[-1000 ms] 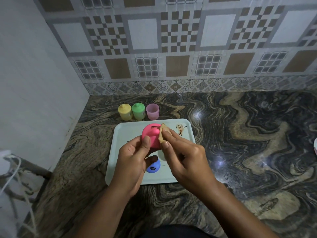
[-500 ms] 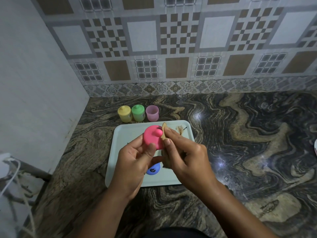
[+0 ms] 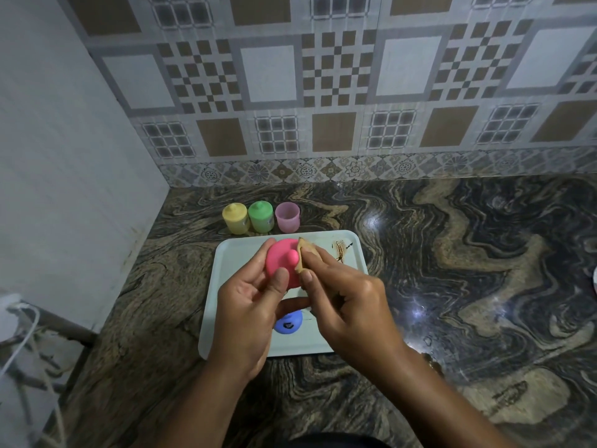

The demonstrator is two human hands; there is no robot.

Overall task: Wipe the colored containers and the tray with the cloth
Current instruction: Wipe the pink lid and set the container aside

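Observation:
My left hand (image 3: 248,305) grips a pink lid (image 3: 280,259) with a small knob, held tilted above the pale tray (image 3: 232,253). Against the lid's right edge my right hand (image 3: 349,305) pinches a tan cloth (image 3: 303,253). Under my hands a blue container (image 3: 288,322) lies on the tray, partly hidden. A brown smear (image 3: 340,250) marks the tray's far right corner. Behind the tray stand a yellow container (image 3: 235,218), a green container (image 3: 261,216) and an open pink cup (image 3: 287,216) in a row.
The tray sits on a dark marbled counter (image 3: 452,270) in a corner, with a plain wall on the left and a tiled wall behind. White cables (image 3: 19,344) hang at the lower left. A pale object's edge (image 3: 594,282) shows at the far right.
The pink lid has turned in my left hand so its knob now faces me. My right hand has shifted the cloth along the lid's right side.

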